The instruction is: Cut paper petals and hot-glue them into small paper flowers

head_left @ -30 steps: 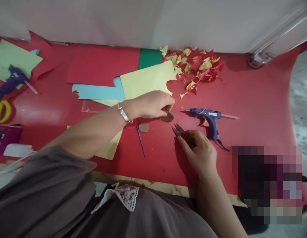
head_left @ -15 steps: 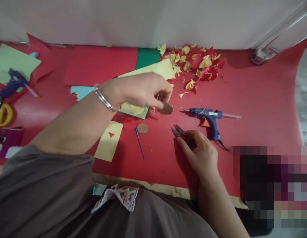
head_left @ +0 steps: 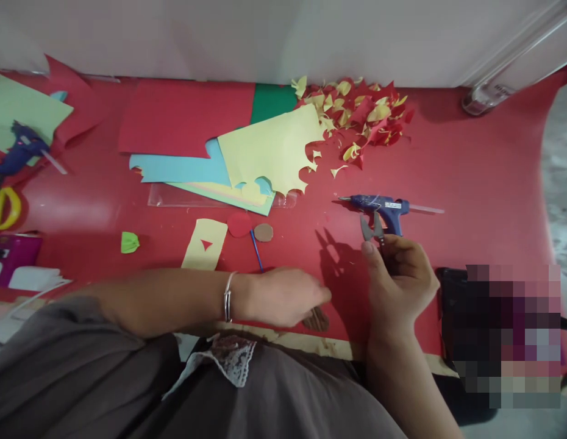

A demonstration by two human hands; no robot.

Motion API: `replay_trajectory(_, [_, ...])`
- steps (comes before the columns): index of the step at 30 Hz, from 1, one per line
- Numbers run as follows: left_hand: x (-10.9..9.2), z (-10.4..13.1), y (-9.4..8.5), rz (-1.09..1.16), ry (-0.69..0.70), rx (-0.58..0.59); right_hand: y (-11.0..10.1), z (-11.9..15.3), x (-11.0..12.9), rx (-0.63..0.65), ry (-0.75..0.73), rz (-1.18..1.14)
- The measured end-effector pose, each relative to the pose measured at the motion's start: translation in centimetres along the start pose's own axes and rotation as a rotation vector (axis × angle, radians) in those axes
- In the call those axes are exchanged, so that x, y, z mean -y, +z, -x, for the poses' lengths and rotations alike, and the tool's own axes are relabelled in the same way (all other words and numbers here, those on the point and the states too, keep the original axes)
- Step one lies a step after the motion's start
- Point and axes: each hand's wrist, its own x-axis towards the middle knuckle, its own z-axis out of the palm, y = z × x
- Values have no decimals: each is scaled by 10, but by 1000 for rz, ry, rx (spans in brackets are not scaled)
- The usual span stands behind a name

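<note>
My left hand [head_left: 286, 297] is closed low over the table's near edge, pinching a brown piece [head_left: 316, 319] that looks like cut paper or felt. Fingers partly cover it. In my right hand [head_left: 400, 274] are small thread snips [head_left: 373, 227], blades apart and pointing up. Just behind them lies a blue glue gun [head_left: 379, 205] with a clear glue stick. Between my hands and the paper stack are a flat brown disc [head_left: 264, 232], a red disc [head_left: 239, 224], a thin blue stick [head_left: 256, 249] and a yellow paper strip [head_left: 202, 235] bearing a red scrap.
Red and yellow paper scraps [head_left: 361, 113] pile against the wall. Yellow paper [head_left: 267, 152] with scalloped cuts overlaps blue and red sheets [head_left: 187, 119]. At left are another glue gun [head_left: 21, 149], yellow-handled scissors [head_left: 7, 208] and a green piece [head_left: 129, 242]. A clear container [head_left: 487, 99] stands back right.
My left hand has come down toward the near edge with the brown piece, uncovering the paper stack. My right hand has lifted the snips up and to the right.
</note>
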Motion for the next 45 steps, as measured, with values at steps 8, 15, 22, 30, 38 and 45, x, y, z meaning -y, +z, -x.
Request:
replay_trajectory(8, [59, -6, -92, -68, -230, -578, 1, -4, -5, -74, 15, -28])
replay_trajectory(15, [8, -38, -35, 140, 55, -394, 2, -6, -3, -202, 40, -78])
replay_trajectory(22, [51, -49, -73, -42, -175, -617, 2, -4, -3, -181, 50, -81])
replay_trajectory(30, [43, 33, -102, 98, -106, -345, 1, -3, 0, -157, 39, -86])
replay_trajectory(38, [49, 24, -66, 24, -83, -67, 2, -3, -5, -127, 24, -72])
replay_trajectory(45, [96, -45, -138, -185, -112, -516, 5, -4, -7, -131, 38, -90])
